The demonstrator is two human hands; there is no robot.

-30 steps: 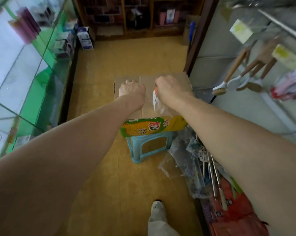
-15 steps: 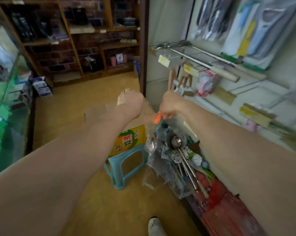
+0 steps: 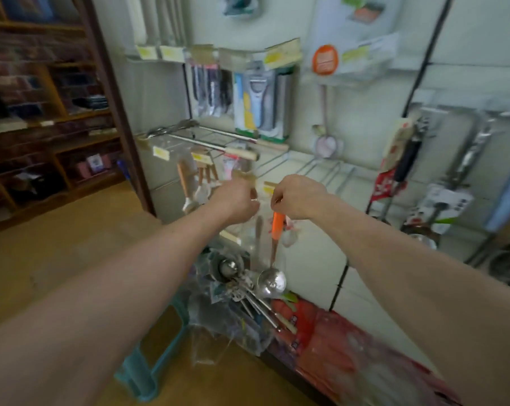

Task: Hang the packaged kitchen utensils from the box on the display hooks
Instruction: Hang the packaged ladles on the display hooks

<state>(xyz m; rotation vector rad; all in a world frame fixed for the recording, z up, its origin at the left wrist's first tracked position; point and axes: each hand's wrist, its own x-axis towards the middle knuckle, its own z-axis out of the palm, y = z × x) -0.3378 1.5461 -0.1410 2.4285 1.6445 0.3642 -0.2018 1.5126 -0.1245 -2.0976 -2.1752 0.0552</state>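
My right hand (image 3: 299, 197) pinches the top of a clear-bagged scoop (image 3: 273, 278) with an orange handle and a steel bowl, which hangs straight down from my fingers. My left hand (image 3: 236, 202) is beside it, fingers closed on the top edge of the same clear bag. Both hands are just in front of a wire display hook (image 3: 330, 171) with a yellow price tag (image 3: 268, 188). The box is out of view; only the teal stool (image 3: 148, 373) shows at the bottom.
The white wall panel holds hooks with packaged peelers (image 3: 259, 104), brushes (image 3: 189, 186), a strainer (image 3: 325, 142) and other utensils. A pile of bagged steel scoops (image 3: 242, 291) lies on a low red-covered ledge (image 3: 336, 353). Wooden shelving (image 3: 42, 136) stands at the left.
The view swung up from the box on the stool to the wall display. Both hands rose with the bagged scoop from the box to the hook level.
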